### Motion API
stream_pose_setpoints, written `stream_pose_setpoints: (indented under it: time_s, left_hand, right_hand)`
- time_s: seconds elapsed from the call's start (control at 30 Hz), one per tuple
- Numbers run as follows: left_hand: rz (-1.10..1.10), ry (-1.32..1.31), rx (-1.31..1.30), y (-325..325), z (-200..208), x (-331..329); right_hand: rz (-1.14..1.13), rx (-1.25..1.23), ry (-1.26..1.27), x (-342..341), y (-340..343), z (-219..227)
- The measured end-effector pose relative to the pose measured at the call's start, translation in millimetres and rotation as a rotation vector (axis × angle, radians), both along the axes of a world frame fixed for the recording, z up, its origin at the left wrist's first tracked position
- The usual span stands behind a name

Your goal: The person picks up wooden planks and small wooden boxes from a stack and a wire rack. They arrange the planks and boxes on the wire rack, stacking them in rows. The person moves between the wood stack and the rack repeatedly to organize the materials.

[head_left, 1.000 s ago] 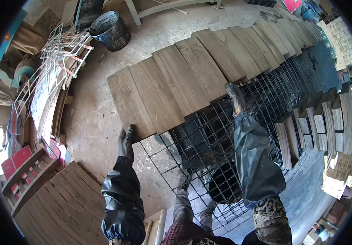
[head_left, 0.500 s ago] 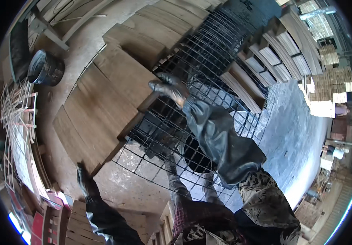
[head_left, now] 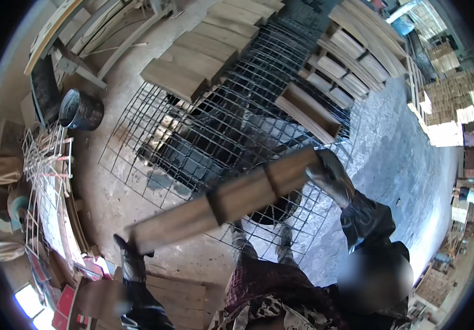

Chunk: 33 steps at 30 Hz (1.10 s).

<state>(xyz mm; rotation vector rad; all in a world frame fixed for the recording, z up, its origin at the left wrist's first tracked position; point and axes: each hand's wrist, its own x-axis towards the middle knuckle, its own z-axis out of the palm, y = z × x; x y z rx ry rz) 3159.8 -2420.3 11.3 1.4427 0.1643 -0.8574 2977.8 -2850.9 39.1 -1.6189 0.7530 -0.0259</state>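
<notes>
A long row of wooden pieces [head_left: 184, 223] is held up at a slant over the near part of a black wire grid [head_left: 138, 190]. Two dark bands cross the row and divide it into three sections; whether the pieces are solid or hollow I cannot tell. My left hand [head_left: 131, 257], in a dark glove, grips the lower left end. At the raised right end, my gloved right hand [head_left: 331, 179] is closed around the wood. Beyond the row, more wooden pieces [head_left: 190, 66] lie in a staggered line along the grid's far left side.
A hollow wooden trough [head_left: 309, 114] and stacked wooden pieces [head_left: 352, 60] rest right of the grid. A black bucket [head_left: 82, 110] stands on the floor at left. Below the grid is a round dark opening [head_left: 273, 213]. Wire frames [head_left: 47, 176] lean at far left.
The nearest wooden pieces have come off the grid toward me and are now held in a row. My right hand has moved right and nearer; the grid beneath is exposed.
</notes>
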Motion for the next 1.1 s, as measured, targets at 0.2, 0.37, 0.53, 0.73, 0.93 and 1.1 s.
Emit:
stream_pose_setpoints:
  time_s: [0.2,0.37,0.53,0.73,0.93,1.1]
  left_hand:
    - [-0.297,-0.163,0.229,-93.9,-106.9,28.3]
    - [-0.287,-0.046,0.287,-150.7,-186.0,37.1]
    - [-0.288,0.000,0.220,-125.6,-172.2,46.6]
    - [-0.167,-0.028,0.164,-87.6,-186.1,32.1]
    - [-0.043,0.005,0.201,-49.3,-184.8,-12.8]
    - [0.072,0.127,0.319,-5.2,-167.2,-45.9]
  right_hand:
    - [-0.045,0.031,0.075,-23.6,-97.4,-141.1]
    - [-0.286,0.349,-0.051,-29.3,-102.3,-242.6]
    - [-0.019,-0.166,0.118,25.0,-37.7,-242.2]
    - [-0.037,-0.385,-0.384,136.0,-25.8,-266.9]
    - [-0.181,-0.036,-0.183,271.0,-35.3,-300.3]
    - [-0.160,0.128,0.010,364.6,-11.7,-347.9]
